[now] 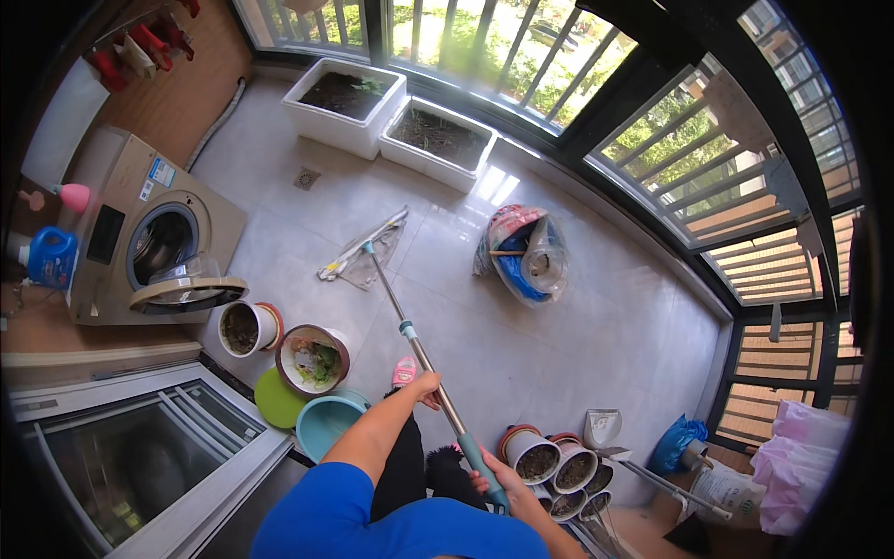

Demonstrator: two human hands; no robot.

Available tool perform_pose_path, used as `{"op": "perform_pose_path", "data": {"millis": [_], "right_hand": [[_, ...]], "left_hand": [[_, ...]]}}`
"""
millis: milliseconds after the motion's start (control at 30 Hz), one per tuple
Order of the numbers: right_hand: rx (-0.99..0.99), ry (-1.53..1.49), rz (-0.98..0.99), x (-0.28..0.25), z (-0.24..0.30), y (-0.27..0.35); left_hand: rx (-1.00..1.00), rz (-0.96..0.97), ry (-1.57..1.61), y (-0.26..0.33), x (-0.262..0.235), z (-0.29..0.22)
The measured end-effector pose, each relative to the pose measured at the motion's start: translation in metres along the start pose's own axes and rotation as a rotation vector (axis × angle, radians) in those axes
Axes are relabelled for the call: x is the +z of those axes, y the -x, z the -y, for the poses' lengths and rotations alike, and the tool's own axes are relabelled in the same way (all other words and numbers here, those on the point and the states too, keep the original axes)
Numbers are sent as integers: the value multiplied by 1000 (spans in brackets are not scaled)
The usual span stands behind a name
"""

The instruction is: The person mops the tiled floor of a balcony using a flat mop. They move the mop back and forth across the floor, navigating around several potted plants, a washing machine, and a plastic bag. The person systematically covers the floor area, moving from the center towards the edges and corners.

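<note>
A flat mop point(396, 298) slants across the floor in front of me, its metal pole running from my body toward the middle of the tiles. My left hand point(426, 388) is closed around the pole partway down. Close to my body, my right hand point(494, 477) grips the teal handle end. The mop head, with a grey cloth point(361, 265) hanging from its bar, rests on the tiles between the washing machine point(154, 233) and a plastic bag bundle point(529, 256). Both hands stay apart on the pole.
White planter boxes point(340, 107) with soil stand below the windows. The washing machine door point(191, 293) hangs open at left. Nearby are plant pots point(312, 359) and a teal basin point(328, 424). Several soil-filled pots point(538, 459) and a dustpan point(603, 427) lie at lower right.
</note>
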State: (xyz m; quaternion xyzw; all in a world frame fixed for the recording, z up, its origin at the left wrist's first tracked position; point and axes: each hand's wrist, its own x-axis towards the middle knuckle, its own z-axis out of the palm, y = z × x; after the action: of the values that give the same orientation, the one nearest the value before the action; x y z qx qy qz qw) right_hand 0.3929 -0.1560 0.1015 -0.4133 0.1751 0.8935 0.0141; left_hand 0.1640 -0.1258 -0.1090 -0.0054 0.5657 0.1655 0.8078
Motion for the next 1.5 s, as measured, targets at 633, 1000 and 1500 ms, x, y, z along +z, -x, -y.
{"op": "perform_pose_path", "data": {"millis": [633, 1000, 1500], "right_hand": [[-111, -263, -170, -226, -140, 342], [-67, 334, -259, -129, -79, 351], [-40, 23, -91, -179, 64, 349]], "left_hand": [[-346, 426, -34, 14, 400, 224], [-121, 350, 332, 99, 350, 163], [-91, 217, 210, -27, 383, 102]]}}
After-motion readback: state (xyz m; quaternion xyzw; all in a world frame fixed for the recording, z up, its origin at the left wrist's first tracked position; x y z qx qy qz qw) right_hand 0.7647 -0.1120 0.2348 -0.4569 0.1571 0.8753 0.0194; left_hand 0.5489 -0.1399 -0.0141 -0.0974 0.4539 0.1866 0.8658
